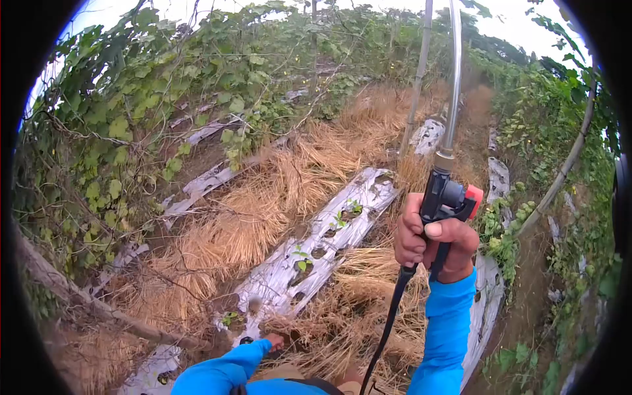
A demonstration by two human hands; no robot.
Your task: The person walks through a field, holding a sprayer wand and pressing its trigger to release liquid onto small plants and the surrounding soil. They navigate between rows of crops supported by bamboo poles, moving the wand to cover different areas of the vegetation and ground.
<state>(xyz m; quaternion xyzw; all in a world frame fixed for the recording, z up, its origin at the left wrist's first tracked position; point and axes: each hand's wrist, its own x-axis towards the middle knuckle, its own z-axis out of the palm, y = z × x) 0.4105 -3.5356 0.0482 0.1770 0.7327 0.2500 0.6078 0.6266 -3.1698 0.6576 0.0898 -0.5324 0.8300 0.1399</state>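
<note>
My right hand (pixel 431 240) grips the black handle of a sprayer wand (pixel 442 197) with a red trigger piece. Its metal lance (pixel 453 79) points up and away, and a black hose (pixel 388 322) hangs down from the handle. My left hand (pixel 274 342), in a blue sleeve, is low near the ground with fingers curled, close to a strip of silver plastic mulch (pixel 309 263) with planting holes and small seedlings. I cannot tell whether it holds anything.
Dry straw (pixel 263 204) covers the ground between mulch strips. Green vines (pixel 131 112) climb a trellis at left and at right (pixel 559 131). Poles (pixel 418 72) stand ahead, and a thick branch (pixel 79 296) lies low on the left.
</note>
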